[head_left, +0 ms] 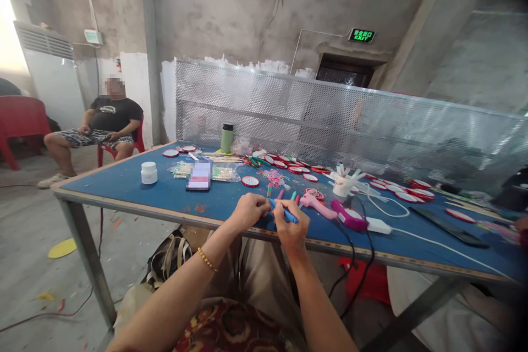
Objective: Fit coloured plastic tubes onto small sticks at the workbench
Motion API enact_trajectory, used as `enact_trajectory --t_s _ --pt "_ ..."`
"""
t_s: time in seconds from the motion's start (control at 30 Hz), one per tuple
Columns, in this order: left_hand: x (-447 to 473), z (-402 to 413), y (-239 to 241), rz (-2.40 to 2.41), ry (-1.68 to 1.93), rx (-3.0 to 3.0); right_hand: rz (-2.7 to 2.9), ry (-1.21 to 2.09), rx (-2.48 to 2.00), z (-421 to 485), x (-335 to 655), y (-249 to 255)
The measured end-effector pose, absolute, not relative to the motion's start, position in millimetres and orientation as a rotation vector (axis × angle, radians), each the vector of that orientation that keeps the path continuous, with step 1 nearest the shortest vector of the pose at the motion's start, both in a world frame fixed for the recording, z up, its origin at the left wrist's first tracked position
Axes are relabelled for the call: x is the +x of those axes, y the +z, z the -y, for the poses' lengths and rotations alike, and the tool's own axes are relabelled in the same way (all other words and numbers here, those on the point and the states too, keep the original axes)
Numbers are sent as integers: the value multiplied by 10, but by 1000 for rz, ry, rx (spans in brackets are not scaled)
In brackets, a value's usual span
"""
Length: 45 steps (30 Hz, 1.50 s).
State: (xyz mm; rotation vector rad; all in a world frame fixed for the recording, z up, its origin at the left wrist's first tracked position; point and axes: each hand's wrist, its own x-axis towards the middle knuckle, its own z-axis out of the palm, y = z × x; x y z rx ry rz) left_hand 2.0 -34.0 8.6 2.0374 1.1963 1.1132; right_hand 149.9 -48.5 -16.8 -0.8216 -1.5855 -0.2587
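My right hand (292,226) grips a blue marker pen (284,212) with its tip pointing left, over the front edge of the blue table (223,202). Close beside it, my left hand (251,210) is closed in a pinch. A small thin piece with a coloured end (269,191) sticks up by its fingertips; what it is I cannot make out. Just beyond the hands lie a few coloured pens (293,196). A pink glue gun (317,204) rests to the right of them.
A purple device (348,215), a white power strip (378,226), cables and a dark phone (447,226) lie to the right. Behind are red-rimmed discs (249,181), a white cup of sticks (342,184) and a green bottle (226,138). A person (111,118) sits at left.
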Motion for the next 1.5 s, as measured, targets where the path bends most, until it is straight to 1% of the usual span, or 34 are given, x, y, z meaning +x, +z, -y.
enact_trajectory --t_s 1.5 --pt "23 307 40 -1198 1143 2059 1573 -267 -828 481 1504 -171"
